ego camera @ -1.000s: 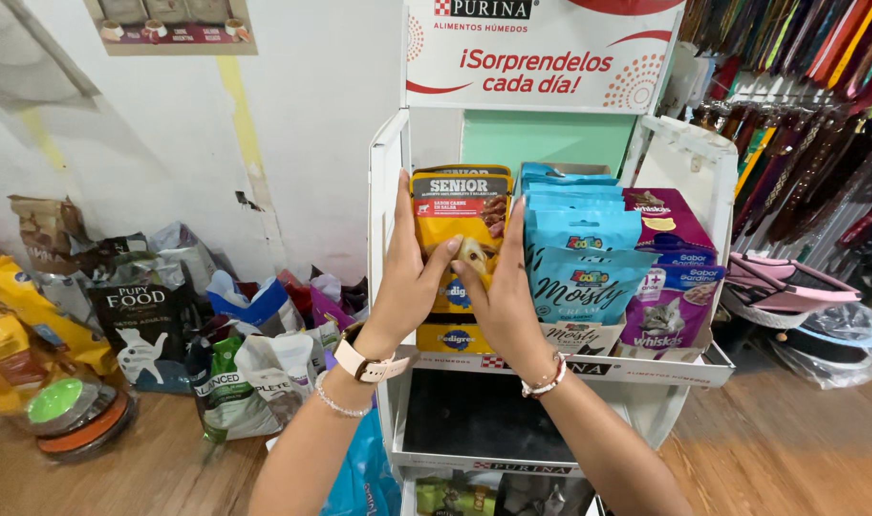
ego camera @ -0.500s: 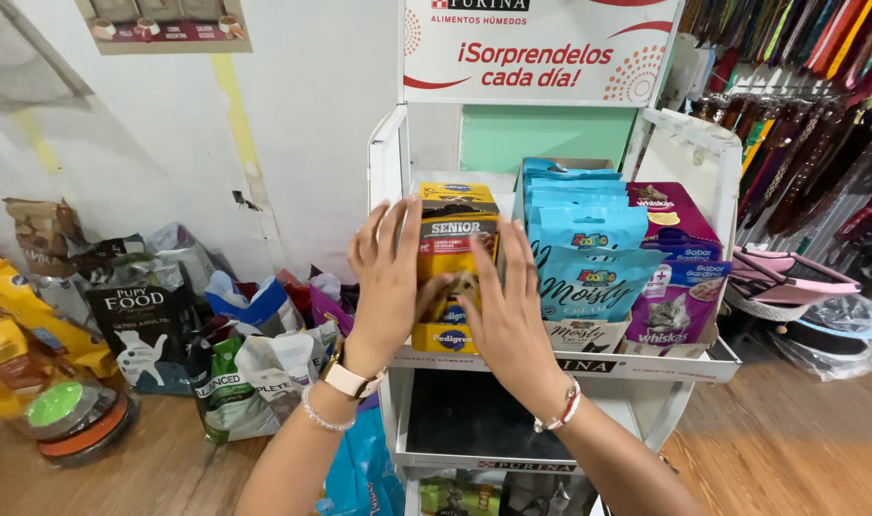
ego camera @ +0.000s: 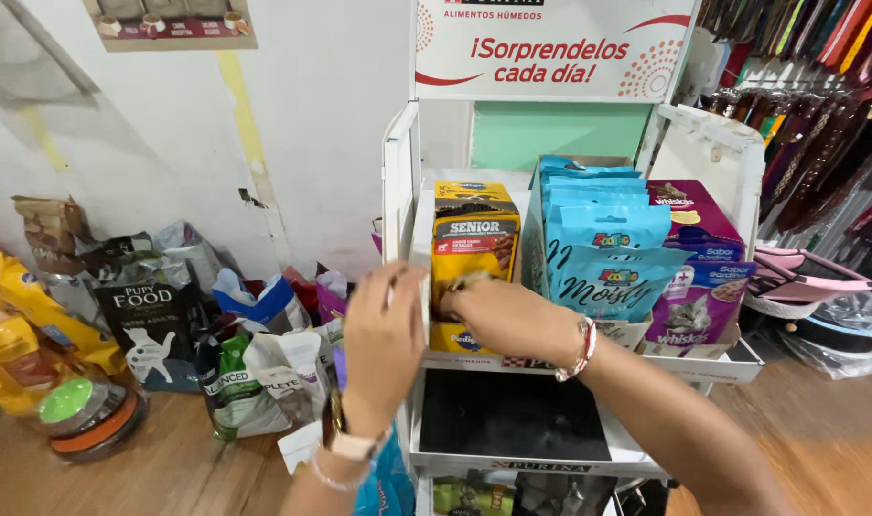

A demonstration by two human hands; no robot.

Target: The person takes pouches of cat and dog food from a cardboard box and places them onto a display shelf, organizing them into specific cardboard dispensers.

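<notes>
A row of yellow pet food pouches [ego camera: 474, 234] stands upright in the left section of a white display rack [ego camera: 703, 368]. My right hand [ego camera: 507, 320] covers the lower half of the front pouch, fingers gripping its left edge. My left hand [ego camera: 383, 330] is off the pouch, fingers apart, beside the rack's left side panel. It wears a watch and a bracelet. There is a bracelet on my right wrist too.
Blue pouches [ego camera: 598, 258] fill the shelf's middle, purple boxes [ego camera: 703, 277] its right. A black lower shelf [ego camera: 512, 416] sits beneath. Pet food bags [ego camera: 149, 315] and stacked bowls [ego camera: 82, 416] crowd the wooden floor at left. Leashes [ego camera: 818, 96] hang at right above a pink basket [ego camera: 808, 277].
Both hands pushed the yellow pouch back into its row. My left hand then came off it and dropped to the rack's left side; my right hand slid lower on the pouch.
</notes>
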